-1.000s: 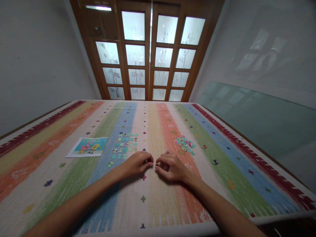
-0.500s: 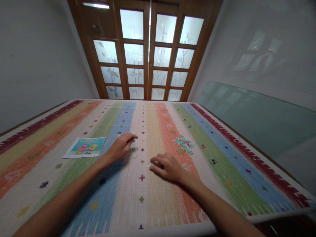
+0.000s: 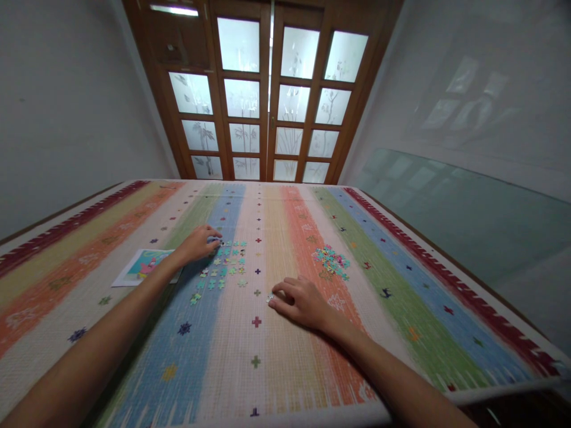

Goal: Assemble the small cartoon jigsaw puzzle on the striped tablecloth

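Loose jigsaw puzzle pieces (image 3: 231, 260), mostly teal, lie in spaced rows on the striped tablecloth (image 3: 236, 356). My left hand (image 3: 199, 244) reaches to the far left corner of these rows, with finger and thumb closed around a puzzle piece there, mostly covered by the fingertips. My right hand (image 3: 300, 302) rests on the yellow stripe, its thumb and forefinger pinching a small pale puzzle piece (image 3: 270, 298) at the cloth. A picture card (image 3: 141, 266) with cartoon figures lies to the left, partly covered by my left forearm.
A heap of mixed puzzle pieces (image 3: 331, 261) lies right of my right hand, on the orange stripe. Behind the table stand wooden doors (image 3: 267, 119) with frosted panes. A glass sheet (image 3: 450, 208) leans by the right wall.
My left hand has moved left and away from me, uncovering the rows of pieces; its forearm now covers part of the picture card. My right hand has stayed in place.
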The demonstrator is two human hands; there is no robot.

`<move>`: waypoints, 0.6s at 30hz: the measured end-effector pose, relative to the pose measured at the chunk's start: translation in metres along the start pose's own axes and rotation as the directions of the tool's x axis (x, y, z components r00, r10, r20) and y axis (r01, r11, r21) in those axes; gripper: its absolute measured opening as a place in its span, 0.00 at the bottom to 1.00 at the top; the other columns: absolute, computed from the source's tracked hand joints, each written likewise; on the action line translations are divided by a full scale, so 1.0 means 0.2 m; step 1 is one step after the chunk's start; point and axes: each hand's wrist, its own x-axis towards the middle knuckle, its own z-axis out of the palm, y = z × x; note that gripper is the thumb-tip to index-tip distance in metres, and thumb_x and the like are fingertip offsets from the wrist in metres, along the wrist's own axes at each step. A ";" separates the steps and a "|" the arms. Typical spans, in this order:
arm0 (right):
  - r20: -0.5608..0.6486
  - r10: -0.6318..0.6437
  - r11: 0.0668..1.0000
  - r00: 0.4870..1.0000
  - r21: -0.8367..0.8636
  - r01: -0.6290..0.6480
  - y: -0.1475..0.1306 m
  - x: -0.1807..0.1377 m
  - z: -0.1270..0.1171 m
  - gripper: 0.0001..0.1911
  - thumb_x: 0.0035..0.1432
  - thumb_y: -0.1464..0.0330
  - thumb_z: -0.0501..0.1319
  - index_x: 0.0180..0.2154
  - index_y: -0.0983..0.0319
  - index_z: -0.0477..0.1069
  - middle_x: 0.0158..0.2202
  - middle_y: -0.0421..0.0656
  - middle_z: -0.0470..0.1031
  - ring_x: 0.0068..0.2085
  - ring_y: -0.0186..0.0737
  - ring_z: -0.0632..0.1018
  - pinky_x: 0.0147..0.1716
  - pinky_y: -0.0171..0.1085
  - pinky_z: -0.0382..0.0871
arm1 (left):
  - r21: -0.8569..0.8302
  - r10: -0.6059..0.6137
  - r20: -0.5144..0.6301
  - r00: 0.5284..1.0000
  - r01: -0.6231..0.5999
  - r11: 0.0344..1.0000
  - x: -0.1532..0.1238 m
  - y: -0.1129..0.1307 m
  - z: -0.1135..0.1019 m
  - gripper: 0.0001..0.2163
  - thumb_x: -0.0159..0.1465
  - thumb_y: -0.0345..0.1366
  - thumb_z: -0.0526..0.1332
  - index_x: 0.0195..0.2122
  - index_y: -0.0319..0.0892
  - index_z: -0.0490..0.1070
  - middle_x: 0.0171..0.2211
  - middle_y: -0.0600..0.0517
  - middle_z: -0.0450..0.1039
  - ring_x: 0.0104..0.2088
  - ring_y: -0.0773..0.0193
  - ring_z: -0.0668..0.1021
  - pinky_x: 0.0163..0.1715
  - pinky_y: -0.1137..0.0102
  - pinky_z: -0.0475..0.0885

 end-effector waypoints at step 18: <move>0.022 -0.005 1.000 1.000 0.023 0.005 -0.02 -0.01 -0.03 0.10 0.63 0.66 0.60 0.40 0.62 0.78 0.32 0.43 0.78 0.31 0.37 0.73 0.36 0.40 0.58 | 0.008 -0.021 0.166 0.986 0.020 1.000 0.08 0.01 0.00 0.11 0.55 0.43 0.62 0.32 0.45 0.82 0.39 0.46 0.82 0.42 0.50 0.80 0.50 0.63 0.71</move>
